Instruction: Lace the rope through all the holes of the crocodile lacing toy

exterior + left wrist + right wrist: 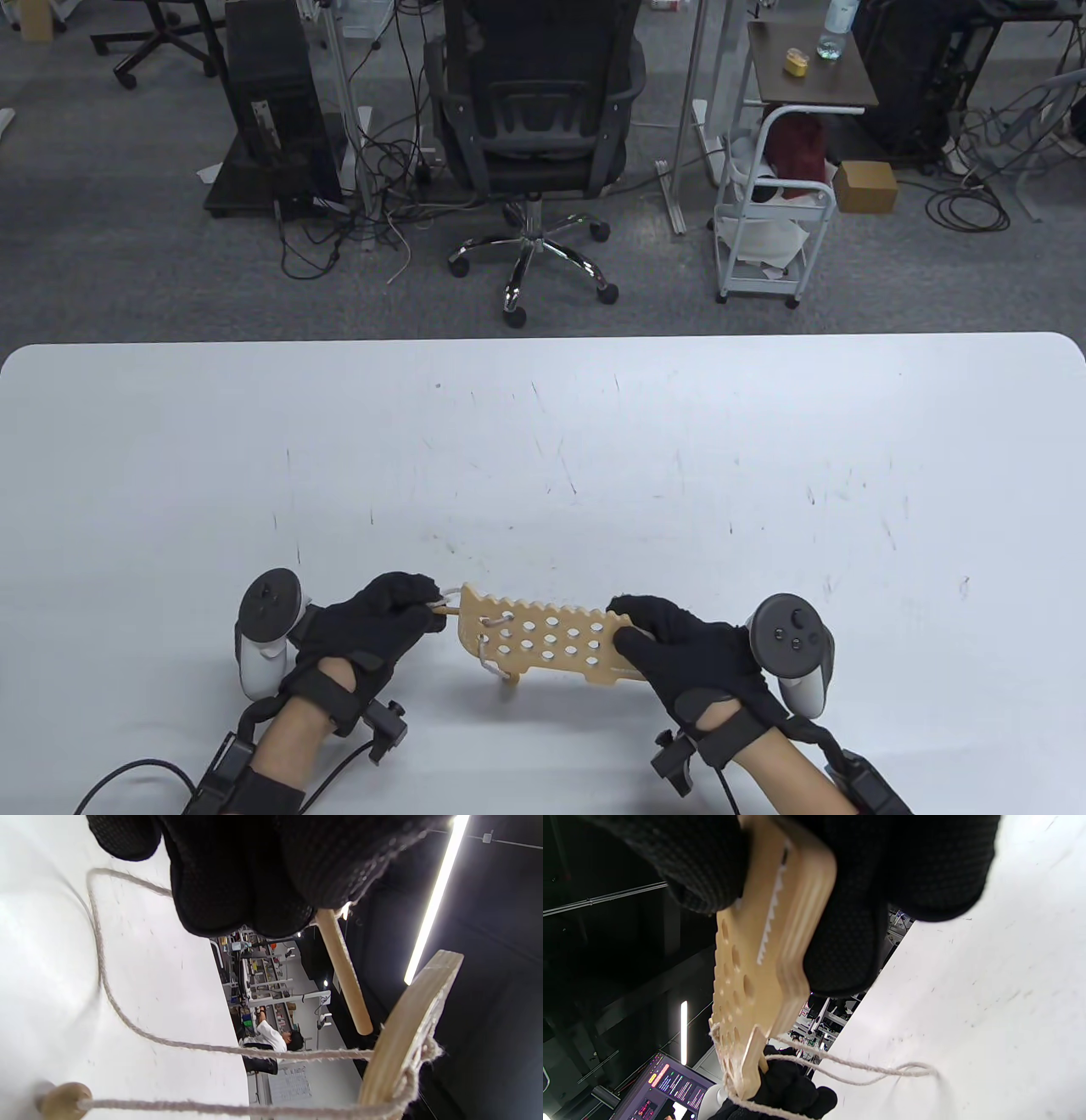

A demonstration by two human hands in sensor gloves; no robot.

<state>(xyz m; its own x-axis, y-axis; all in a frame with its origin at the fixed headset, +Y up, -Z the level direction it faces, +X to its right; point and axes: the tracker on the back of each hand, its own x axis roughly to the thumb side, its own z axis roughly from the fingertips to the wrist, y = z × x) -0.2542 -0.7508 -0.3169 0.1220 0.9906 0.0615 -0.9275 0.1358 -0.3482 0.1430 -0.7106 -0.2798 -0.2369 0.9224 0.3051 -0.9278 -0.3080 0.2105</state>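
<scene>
The wooden crocodile board (543,642) with several round holes is held above the table between both hands. My right hand (635,621) grips its right end, with fingers on both faces in the right wrist view (840,942). My left hand (424,604) pinches a thin wooden needle (344,976) at the board's left end. The beige rope (127,1024) runs from the needle, loops over the table and passes through the board's edge (407,1043). A wooden bead (63,1101) sits at the rope's end on the table. Rope loops hang under the board (857,1068).
The white table (543,458) carries only the toy. Its far edge runs across the middle of the table view; an office chair (534,127) and a white cart (772,221) stand on the floor beyond it.
</scene>
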